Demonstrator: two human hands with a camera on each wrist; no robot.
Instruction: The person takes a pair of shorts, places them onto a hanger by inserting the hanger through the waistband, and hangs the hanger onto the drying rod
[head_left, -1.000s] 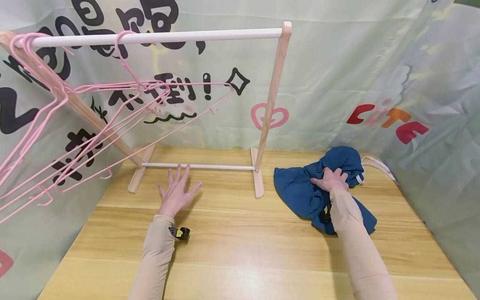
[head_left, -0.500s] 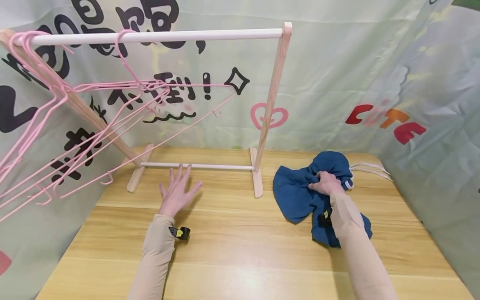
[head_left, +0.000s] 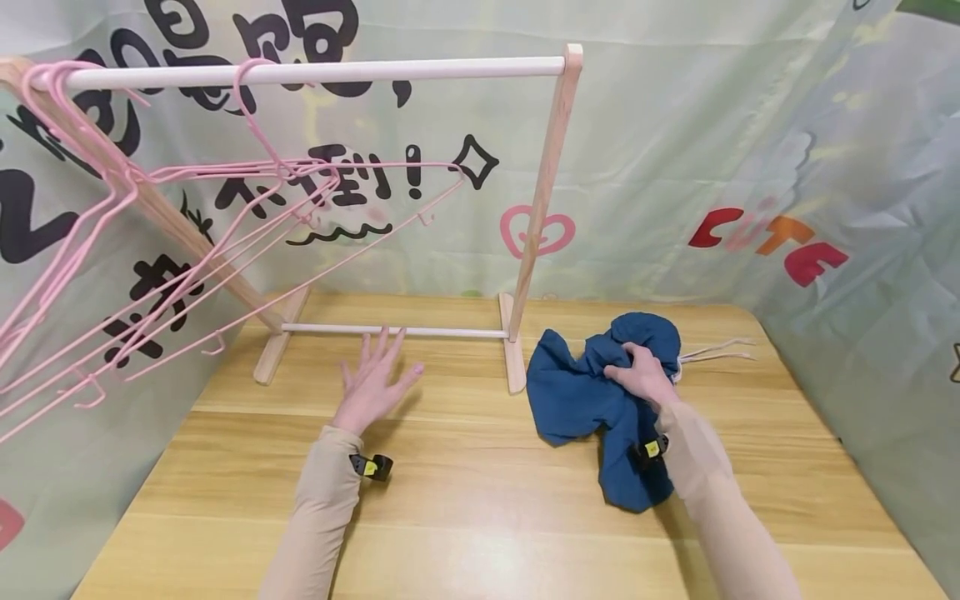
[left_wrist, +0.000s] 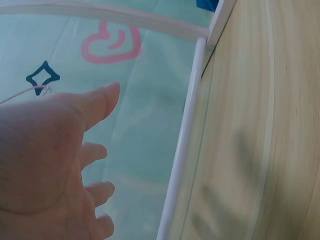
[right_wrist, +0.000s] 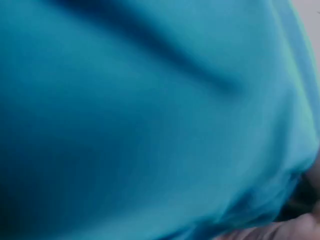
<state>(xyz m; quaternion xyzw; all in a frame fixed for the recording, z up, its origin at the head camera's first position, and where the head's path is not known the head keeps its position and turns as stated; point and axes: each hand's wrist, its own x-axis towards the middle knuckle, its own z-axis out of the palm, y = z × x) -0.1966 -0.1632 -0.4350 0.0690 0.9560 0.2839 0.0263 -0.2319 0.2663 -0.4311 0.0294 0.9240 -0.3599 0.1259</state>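
Note:
Dark blue shorts [head_left: 573, 404] with white drawstrings [head_left: 716, 352] lie bunched on the right part of the table. My right hand [head_left: 645, 373] grips their cloth near the waist; the hand hides part of it. Close up, the blue cloth [right_wrist: 150, 125] fills most of the right wrist view, with a bit of the hand [right_wrist: 295, 230] at the lower right corner. My left hand [head_left: 375, 392] is spread above the table by the rack's lower bar and holds nothing. In the left wrist view that hand [left_wrist: 45, 150] has its thumb stretched out.
A wooden rack [head_left: 547, 183] with a white top rail [head_left: 420, 69] stands at the back left. Several pink hangers [head_left: 247, 117] hang from its left part. The wooden table [head_left: 465, 492] is bordered by a printed cloth backdrop [head_left: 675, 150].
My right hand has pulled the shorts left and toward me, its fingers closing on the cloth; the drawstrings trail along. My left hand has shifted slightly right, fingers still spread.

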